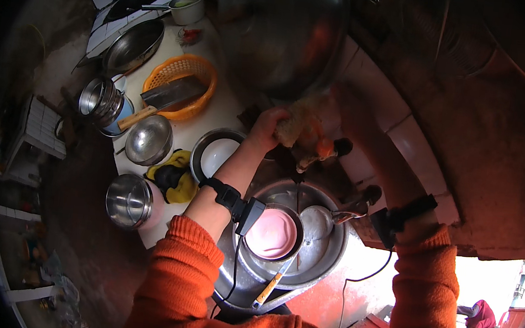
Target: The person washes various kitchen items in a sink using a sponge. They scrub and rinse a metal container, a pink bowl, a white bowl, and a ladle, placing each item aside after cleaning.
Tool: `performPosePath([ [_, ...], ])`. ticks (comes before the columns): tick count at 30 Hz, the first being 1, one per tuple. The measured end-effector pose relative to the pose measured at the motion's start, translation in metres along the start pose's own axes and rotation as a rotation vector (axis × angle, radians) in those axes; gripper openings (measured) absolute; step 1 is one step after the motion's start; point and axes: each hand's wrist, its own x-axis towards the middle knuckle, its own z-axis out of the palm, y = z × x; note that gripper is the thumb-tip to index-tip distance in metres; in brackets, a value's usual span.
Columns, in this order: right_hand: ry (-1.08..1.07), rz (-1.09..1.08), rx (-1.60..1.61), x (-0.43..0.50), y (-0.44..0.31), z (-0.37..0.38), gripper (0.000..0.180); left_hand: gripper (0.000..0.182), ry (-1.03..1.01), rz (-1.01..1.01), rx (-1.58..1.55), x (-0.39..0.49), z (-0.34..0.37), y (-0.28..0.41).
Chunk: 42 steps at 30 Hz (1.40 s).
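My left hand [268, 128] grips a tan, rough-textured clump, perhaps a sponge or scouring pad [290, 129], below the rim of a large dark metal wok or lid [280, 36]. My right hand [346, 100] lies in shadow at the right of that rim; its fingers are blurred, and what it holds cannot be told. Between the hands is an orange-lit object [324, 146] beside a dark knob. Below them stands a wide metal basin [336, 263] with a pot holding a pink bowl [271, 233], a small metal lid or bowl [316, 221] and a wooden-handled knife [269, 287].
On the counter at left are an orange plastic basket [210, 89] with a cleaver [174, 94] across it, metal bowls [150, 140], a yellow and black cloth [184, 180] and a metal pot [129, 202]. Pans lean on the tiles behind. A person [481, 317] is outside at lower right.
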Motion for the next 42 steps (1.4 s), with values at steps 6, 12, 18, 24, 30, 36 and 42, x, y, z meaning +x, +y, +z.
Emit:
performPosePath([
  [6,-0.163,0.284,0.466,0.027,-0.043,-0.050,0.027,0.030,0.171,-0.035,0.025,-0.065,-0.003,0.009],
  [12,-0.472,0.059,0.628,-0.066,-0.160,-0.100,0.026,0.032,0.121,-0.106,-0.252,-0.217,-0.025,-0.033],
  [18,-0.212,0.980,1.183,-0.189,-0.239,0.038,0.065,0.029,0.043,-0.134,-0.291,-0.278,-0.014,-0.119],
  [24,0.087,1.133,1.065,-0.257,-0.211,0.089,0.041,0.031,0.076,0.142,1.506,-0.267,-0.038,-0.156],
  [30,0.118,1.213,0.976,-0.281,-0.193,0.058,0.040,0.022,-0.289,0.016,2.291,-0.274,-0.053,-0.184],
  [36,0.014,1.239,1.114,-0.278,-0.207,0.045,0.042,0.015,-0.506,-0.174,2.222,-0.259,-0.044,-0.159],
  [42,-0.019,1.125,1.847,-0.255,-0.206,0.009,0.068,0.019,-0.221,-0.016,1.271,-0.263,-0.011,-0.108],
])
